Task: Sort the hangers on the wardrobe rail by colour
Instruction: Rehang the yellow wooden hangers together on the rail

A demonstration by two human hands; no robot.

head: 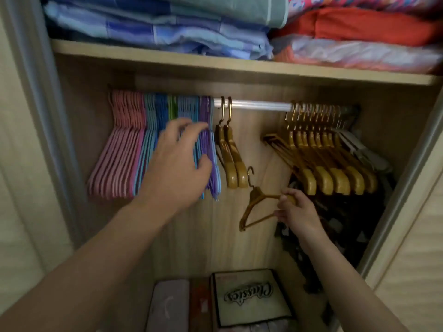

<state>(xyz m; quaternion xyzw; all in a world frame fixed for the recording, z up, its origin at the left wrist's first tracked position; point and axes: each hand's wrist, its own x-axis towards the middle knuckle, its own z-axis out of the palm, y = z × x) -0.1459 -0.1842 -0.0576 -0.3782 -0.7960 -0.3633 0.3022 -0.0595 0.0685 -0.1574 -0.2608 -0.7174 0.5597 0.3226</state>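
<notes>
Your wardrobe fills the frame. Its top shelf holds folded blue bedding at upper left and orange bedding at upper right. On the rail, pink hangers sit far left, then blue, green and purple ones packed together, two gold hangers at centre, and a gold bunch at right. Your left hand has its grip clenched round the purple hangers, thumb in front. Your right hand grasps one end of a loose gold hanger, off the rail below centre, hook up, its long axis tilting down toward lower left. Boxes lie at the bottom.
</notes>
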